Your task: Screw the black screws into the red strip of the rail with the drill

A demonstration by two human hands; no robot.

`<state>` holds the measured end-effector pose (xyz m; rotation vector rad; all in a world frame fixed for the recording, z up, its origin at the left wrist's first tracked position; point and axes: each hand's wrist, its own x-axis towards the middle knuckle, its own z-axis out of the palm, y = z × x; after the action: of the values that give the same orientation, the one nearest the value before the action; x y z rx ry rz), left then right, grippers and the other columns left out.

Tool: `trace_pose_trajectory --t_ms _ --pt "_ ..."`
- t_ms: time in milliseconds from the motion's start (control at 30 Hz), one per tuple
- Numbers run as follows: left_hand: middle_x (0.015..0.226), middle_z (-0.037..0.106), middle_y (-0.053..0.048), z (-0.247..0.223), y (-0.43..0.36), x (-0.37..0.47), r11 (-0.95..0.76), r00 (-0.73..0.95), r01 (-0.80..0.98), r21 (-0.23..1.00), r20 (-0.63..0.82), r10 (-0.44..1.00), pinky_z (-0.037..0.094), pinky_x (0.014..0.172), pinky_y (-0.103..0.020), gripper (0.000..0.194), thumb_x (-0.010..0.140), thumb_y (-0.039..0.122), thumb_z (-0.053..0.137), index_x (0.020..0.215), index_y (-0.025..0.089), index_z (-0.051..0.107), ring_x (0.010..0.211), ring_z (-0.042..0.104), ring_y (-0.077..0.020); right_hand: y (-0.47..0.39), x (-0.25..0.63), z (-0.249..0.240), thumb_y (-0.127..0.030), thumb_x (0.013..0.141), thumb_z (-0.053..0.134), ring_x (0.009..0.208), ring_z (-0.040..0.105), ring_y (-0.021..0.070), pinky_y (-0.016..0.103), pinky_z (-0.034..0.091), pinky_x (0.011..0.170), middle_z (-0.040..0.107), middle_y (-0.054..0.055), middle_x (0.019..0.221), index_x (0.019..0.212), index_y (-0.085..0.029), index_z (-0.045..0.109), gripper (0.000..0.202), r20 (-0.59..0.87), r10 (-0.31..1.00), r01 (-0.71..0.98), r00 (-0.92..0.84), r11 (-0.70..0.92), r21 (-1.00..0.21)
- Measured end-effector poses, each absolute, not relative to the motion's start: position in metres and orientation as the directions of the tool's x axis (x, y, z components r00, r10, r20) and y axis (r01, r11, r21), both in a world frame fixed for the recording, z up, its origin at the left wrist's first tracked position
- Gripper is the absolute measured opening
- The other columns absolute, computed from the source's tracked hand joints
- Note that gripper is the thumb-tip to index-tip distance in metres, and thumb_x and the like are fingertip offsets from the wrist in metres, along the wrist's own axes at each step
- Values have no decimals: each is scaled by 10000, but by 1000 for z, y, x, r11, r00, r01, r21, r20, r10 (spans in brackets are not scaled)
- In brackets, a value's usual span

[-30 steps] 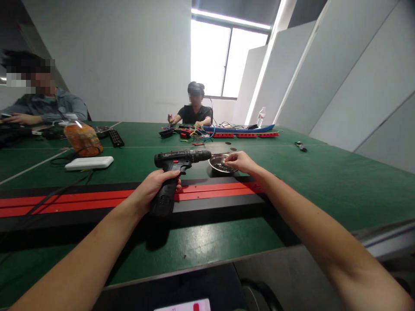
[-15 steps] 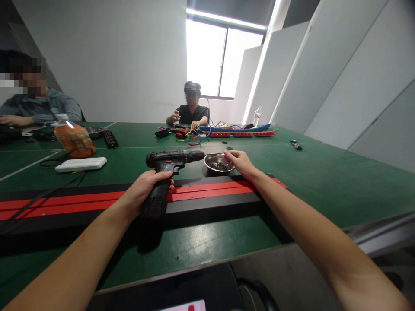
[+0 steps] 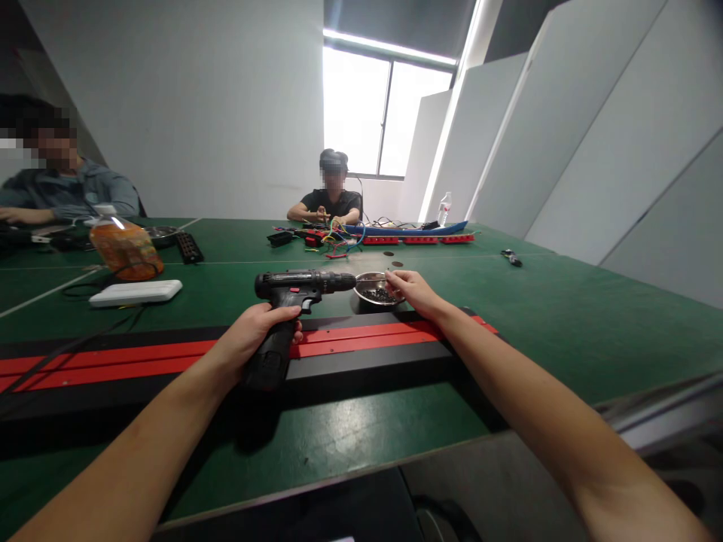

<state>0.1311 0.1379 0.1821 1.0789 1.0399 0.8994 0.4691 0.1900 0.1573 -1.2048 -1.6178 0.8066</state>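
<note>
1. I had the left hand (image 3: pixel 263 324) wrapped round the handle of a black drill (image 3: pixel 299 286), its fingers closed on the grip below the trigger.
2. The drill was held above the long black-and-red bar (image 3: pixel 350 335), which lay along the near edge of the green bench (image 3: pixel 576 316).
3. I had the right hand (image 3: pixel 415 290) at the tip of the drill's thin bit (image 3: pixel 368 281), fingers pinched together; I could not tell what, if anything, sat between them.
4. The metal bowl (image 3: pixel 362 287) stood just beyond the bar, away from the near edge, with small dark pieces (image 3: pixel 377 295) inside; from my view the bit crossed its opening.
5. Left of the drill, a white box (image 3: pixel 135 292) lay beyond the bar, with an orange-filled bottle (image 3: pixel 124 245) just behind it.
6. Toward the far edge lay coloured wires (image 3: pixel 344 245) and a blue strip (image 3: pixel 407 228), where a co-worker (image 3: pixel 333 203) sat.
</note>
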Motion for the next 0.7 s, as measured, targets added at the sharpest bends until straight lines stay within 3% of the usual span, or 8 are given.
trace_pose_trajectory --t_ms 233,700 --pt "758 697 -102 183 137 131 241 279 -73 968 -212 937 574 557 -237 264 763 270 752 912 108 605 619 692 -180 191 470 156 -633 840 584 600 467 121 255 336 546 566 15 696 778 -162 620 476 293 947 342 -132 321 -883" --pt "746 703 -83 184 136 130 247 299 -70 966 -216 930 577 578 -247 289 742 278 778 906 117 604 630 687 -178 187 469 159 -658 836 564 568 454 114 259 342 556 544 -1 654 705 -173 577 503 298 947 378 -118 320 -869"
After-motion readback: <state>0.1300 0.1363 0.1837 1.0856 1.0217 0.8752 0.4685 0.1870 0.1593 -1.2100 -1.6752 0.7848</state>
